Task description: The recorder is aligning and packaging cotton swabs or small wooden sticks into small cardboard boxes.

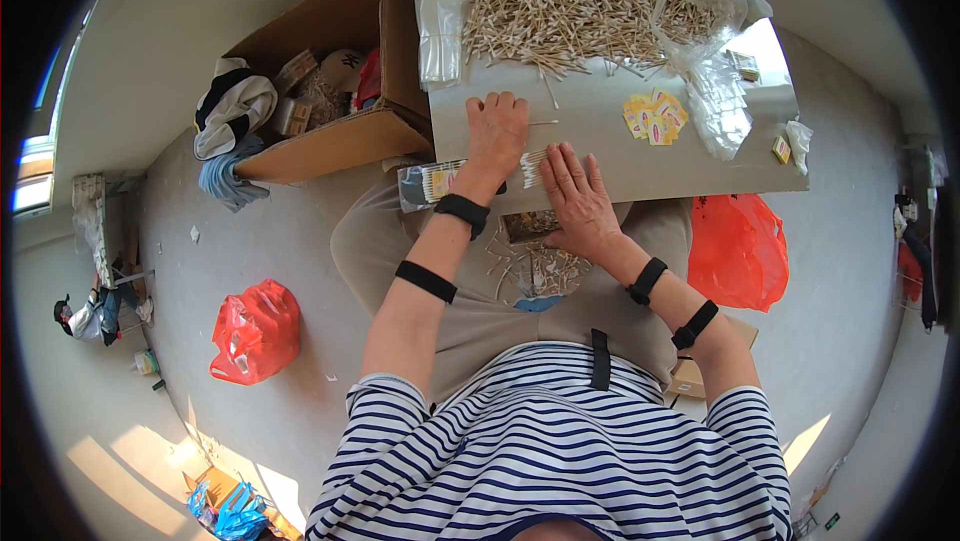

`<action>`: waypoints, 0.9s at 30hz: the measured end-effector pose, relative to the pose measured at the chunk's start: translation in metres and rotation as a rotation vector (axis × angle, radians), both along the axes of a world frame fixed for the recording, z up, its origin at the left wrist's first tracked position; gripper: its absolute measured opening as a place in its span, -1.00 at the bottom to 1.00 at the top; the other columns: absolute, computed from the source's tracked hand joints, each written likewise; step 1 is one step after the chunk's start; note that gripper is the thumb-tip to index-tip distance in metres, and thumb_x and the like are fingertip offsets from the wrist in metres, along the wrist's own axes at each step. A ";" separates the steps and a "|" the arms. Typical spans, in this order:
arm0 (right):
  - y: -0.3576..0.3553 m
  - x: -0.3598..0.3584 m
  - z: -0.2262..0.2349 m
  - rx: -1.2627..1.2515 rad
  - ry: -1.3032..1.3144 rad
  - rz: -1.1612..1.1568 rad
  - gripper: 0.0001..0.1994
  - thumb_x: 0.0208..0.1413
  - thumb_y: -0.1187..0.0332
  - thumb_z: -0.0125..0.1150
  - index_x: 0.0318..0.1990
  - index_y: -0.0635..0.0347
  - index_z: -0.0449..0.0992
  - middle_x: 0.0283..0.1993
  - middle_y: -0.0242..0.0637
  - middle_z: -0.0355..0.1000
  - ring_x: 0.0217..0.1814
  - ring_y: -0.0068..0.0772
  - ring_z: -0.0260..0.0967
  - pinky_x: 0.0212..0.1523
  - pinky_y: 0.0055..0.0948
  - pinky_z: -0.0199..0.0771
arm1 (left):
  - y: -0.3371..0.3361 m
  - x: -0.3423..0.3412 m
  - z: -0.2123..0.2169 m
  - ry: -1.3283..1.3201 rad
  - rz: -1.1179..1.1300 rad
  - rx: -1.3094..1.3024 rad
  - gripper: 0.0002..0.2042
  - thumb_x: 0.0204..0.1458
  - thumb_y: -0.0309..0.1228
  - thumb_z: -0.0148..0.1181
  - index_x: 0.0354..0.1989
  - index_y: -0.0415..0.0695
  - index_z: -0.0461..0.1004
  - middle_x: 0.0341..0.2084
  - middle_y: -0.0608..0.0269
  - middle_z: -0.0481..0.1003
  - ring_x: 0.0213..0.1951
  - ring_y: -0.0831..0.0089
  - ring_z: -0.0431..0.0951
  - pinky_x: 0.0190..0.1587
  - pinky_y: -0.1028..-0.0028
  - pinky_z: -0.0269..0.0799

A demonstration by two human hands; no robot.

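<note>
In the head view, at the near edge of the grey table (600, 106), left of its middle: left hand (498, 134), fingers curled inward; cannot tell what, if anything, in their pinch. Just right of those fingers, one loose swab (543, 122), contact unclear. At the same near edge, right hand (578, 199), fingers straight and nearly together, thumb apart and out past the edge. Beside its fingertips, between both hands, a short row of cotton swabs (531, 169). At the table's near-left corner, a clear packet (438, 183) of swabs, partly behind the left wrist. Below the near edge, on the lap, an open container (530, 226) with swabs.

Across the table's far half, a broad swab heap (575, 6); along its right side, clear bags (720, 106). Open room from the right hand to the yellow cards (655, 118) and along the near edge toward a small yellow box (781, 149) at the right. Tight on the left: cardboard box (395, 131) just beside the table's left edge. Below the near-right edge, a red bag (737, 251).
</note>
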State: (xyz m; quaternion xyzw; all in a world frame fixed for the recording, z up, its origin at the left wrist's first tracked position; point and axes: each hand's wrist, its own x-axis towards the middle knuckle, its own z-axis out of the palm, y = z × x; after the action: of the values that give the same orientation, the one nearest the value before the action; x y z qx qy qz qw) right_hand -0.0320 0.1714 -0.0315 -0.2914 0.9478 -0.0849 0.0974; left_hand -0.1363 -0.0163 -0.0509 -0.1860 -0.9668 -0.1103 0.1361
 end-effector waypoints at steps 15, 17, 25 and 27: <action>-0.009 -0.007 -0.019 -0.148 0.071 -0.051 0.26 -0.20 -0.05 0.57 0.56 0.36 -0.12 0.67 0.01 -0.25 0.74 0.08 -0.42 0.64 0.15 -0.35 | -0.015 0.114 0.026 -0.315 0.045 0.032 0.28 -0.42 -0.02 0.64 0.53 -0.28 0.02 0.56 -0.01 -0.04 0.60 0.07 -0.17 0.53 -0.22 -0.37; -0.011 -0.007 -0.019 -0.114 0.072 -0.049 0.25 -0.18 -0.07 0.55 0.56 0.33 -0.11 0.67 -0.01 -0.25 0.74 0.09 -0.43 0.63 0.18 -0.36 | -0.006 0.114 0.013 -0.316 0.103 0.017 0.33 -0.49 -0.03 0.66 0.53 -0.30 0.01 0.56 -0.04 -0.06 0.60 0.06 -0.16 0.52 -0.24 -0.37; -0.009 -0.006 -0.019 -0.025 0.051 -0.047 0.22 -0.18 -0.03 0.55 0.56 0.31 -0.09 0.68 -0.03 -0.26 0.72 0.19 -0.43 0.63 0.21 -0.37 | 0.018 0.113 -0.004 -0.291 0.216 -0.028 0.39 -0.58 -0.05 0.68 0.53 -0.33 -0.03 0.57 -0.08 -0.12 0.60 0.06 -0.18 0.53 -0.25 -0.39; -0.010 -0.007 -0.030 -0.114 0.129 -0.023 0.21 -0.19 0.06 0.57 0.54 0.38 -0.08 0.66 0.07 -0.26 0.71 0.27 -0.40 0.63 0.17 -0.32 | 0.023 0.111 -0.007 -0.268 0.235 -0.031 0.33 -0.50 -0.14 0.66 0.53 -0.36 -0.03 0.57 -0.09 -0.12 0.60 0.05 -0.19 0.53 -0.26 -0.40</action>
State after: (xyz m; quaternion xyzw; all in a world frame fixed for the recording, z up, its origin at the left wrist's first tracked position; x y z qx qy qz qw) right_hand -0.0392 0.1612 -0.0617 -0.2903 0.9491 -0.1209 0.0184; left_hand -0.0251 0.0072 -0.0580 -0.0576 -0.9930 -0.1024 0.0150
